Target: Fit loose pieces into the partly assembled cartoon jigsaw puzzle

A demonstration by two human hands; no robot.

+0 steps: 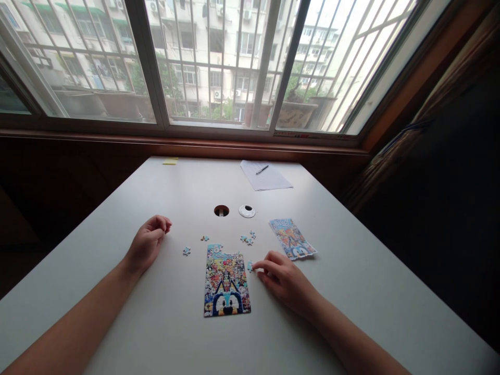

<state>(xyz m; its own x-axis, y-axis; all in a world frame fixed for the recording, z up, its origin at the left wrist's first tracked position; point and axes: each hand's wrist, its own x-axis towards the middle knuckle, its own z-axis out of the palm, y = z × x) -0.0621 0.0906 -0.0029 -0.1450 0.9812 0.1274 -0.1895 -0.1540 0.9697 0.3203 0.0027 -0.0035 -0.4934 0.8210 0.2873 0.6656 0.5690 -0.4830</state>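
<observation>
A mostly assembled jigsaw puzzle (227, 281) lies flat on the white table, showing a blue dog's face below a crowd of small colourful figures. Its top edge is uneven, with gaps at the upper right. Just right of it, my right hand (287, 281) has its fingertips on a light blue puzzle piece (250, 266). My left hand (147, 242) rests curled on the table to the left, with nothing visible in it. Loose pieces lie above the puzzle: one piece (186, 251) at the left, a small piece (204, 238), and a cluster (247, 240) at the right.
A printed picture sheet (292, 238) matching the puzzle lies right of my right hand. Farther back are a round hole (221, 211), a white cover disc (247, 211), paper (267, 177) with a pen (262, 170), and yellow notes (170, 161). Barred windows stand behind the table.
</observation>
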